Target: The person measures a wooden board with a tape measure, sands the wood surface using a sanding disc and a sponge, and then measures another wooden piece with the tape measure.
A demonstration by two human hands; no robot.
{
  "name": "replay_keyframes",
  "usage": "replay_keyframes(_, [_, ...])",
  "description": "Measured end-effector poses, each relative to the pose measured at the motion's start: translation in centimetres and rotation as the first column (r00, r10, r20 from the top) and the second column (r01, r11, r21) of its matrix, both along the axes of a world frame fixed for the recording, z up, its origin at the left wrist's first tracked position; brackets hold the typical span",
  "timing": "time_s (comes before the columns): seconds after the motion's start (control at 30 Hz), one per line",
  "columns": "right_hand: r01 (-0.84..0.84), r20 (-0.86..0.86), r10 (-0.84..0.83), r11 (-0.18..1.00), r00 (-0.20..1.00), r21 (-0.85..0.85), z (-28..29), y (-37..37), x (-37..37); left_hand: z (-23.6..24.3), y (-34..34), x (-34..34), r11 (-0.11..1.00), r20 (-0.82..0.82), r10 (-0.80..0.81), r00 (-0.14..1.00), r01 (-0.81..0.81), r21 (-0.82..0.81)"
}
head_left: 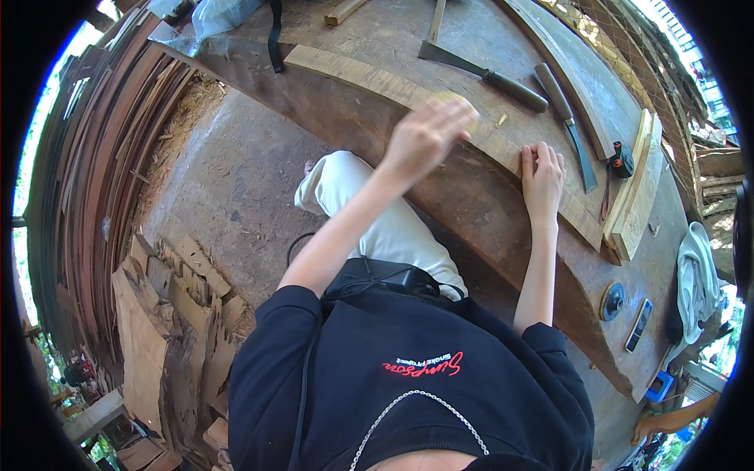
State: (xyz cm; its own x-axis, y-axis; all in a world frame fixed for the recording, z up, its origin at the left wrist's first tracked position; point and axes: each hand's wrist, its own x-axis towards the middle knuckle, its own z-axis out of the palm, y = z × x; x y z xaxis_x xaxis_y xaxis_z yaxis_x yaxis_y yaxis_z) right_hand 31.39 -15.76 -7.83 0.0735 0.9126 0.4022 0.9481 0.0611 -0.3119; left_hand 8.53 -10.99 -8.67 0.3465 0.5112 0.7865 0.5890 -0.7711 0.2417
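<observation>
A long flat wooden board (pixel 353 72) lies along the near edge of a brown wooden workbench (pixel 487 192). My left hand (pixel 428 137) is over the board, its fingers closed on a yellowish pad (pixel 453 97) that mostly hides beneath them; its exact kind is unclear. Farther right, my right hand (pixel 543 179) rests on the same board with fingers laid flat and nothing in them. Just beyond the hands are a wide-bladed chisel (pixel 514 90) with a dark handle and a second chisel (pixel 570 125). A small wood chip (pixel 500 120) sits between the hands.
On the bench's right are a tape measure (pixel 621 161), pale wood strips (pixel 638 188), a round disc (pixel 612 301), a phone (pixel 637 326) and a light cloth (pixel 695 275). Stacked planks (pixel 86 196) stand left, rough slabs (pixel 157 337) nearer. Another person's arm (pixel 677 418) shows lower right.
</observation>
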Motion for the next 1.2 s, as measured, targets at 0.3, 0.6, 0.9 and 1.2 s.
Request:
replay_keyframes(0.3, [0.082,0.016,-0.082,0.997,0.997,0.005,0.2,-0.4,0.0,-1.3,5.1,-9.2,0.976,-0.073,0.218,0.973,-0.219,-0.006])
replay_keyframes(0.6, [0.135,0.034,-0.137,0.99,0.99,0.044,-0.4,-0.2,-0.2,-1.5,5.5,-8.4,0.913,0.132,0.408,0.903,-0.404,-0.063])
replay_keyframes(0.9, [-0.129,0.09,0.131,0.991,0.987,-0.031,1.8,-1.7,-1.0,-2.0,5.3,-9.2,0.972,0.005,0.23,0.973,-0.23,0.049])
replay_keyframes(1.2, [-0.045,0.134,0.037,0.998,0.99,0.051,0.9,-1.8,-1.9,-1.8,9.4,-14.9,0.816,0.063,0.57,0.819,-0.556,-0.157])
